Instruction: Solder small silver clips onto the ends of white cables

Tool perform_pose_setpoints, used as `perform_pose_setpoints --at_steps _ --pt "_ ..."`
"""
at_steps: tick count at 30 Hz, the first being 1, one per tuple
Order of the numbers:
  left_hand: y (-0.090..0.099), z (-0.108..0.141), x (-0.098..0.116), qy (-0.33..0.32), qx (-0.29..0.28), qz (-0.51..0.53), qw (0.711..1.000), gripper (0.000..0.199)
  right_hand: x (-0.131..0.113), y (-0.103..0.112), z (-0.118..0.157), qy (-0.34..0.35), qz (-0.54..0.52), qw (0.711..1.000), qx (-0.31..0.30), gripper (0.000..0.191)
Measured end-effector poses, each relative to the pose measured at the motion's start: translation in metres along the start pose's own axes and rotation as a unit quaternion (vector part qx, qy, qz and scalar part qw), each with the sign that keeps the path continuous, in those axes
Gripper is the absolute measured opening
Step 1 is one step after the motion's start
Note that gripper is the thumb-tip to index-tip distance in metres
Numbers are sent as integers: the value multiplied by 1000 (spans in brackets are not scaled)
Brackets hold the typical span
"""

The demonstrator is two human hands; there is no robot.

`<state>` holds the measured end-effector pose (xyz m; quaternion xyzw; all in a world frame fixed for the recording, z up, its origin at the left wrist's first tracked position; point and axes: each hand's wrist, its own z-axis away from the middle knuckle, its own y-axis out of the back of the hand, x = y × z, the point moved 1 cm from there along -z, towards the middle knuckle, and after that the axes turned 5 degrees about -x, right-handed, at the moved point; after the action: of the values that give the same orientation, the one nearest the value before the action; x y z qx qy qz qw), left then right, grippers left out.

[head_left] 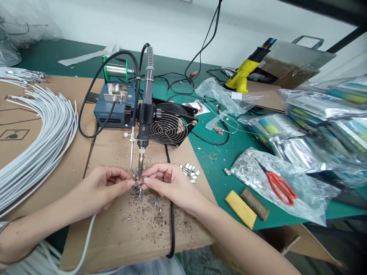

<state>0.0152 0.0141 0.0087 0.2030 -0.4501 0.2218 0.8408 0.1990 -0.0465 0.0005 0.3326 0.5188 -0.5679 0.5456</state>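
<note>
My left hand (107, 189) is closed in a pinch on the end of a white cable (88, 238), whose length hangs down below the palm. Facing it, my right hand (168, 181) pinches a small metal connector (145, 177), mostly covered by the fingertips. Between the two hands, reddish wire ends meet this part just under the tip of a soldering iron (146, 95), clamped upright in a stand. A thin metal solder guide tube (132, 151) comes down beside the tip. Loose metal connectors (190, 172) lie to the right of my right hand.
Behind the iron stand a blue solder feeder (110, 110) with a solder reel (116, 71) and a black fan (172, 128). White cables (57, 126) are bundled at left. Red-handled cutters (279, 187) rest on a bag at right, near two sponges (241, 208). Debris litters the cardboard (114, 244).
</note>
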Motion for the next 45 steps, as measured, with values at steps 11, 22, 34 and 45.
perform_pose_setpoints --at_steps 11,22,34,45 --pt "-1 2 3 -5 -3 4 1000 38 -3 1 3 -15 -9 1000 -2 14" --pt "-1 0 1 5 7 -13 1000 36 -2 -1 0 -21 2 1000 13 25" --pt "-4 1 0 3 -31 -48 998 42 -2 2 10 77 274 958 18 12" --pt "-4 3 4 -41 -41 -56 997 37 -4 1 16 81 325 942 -10 16"
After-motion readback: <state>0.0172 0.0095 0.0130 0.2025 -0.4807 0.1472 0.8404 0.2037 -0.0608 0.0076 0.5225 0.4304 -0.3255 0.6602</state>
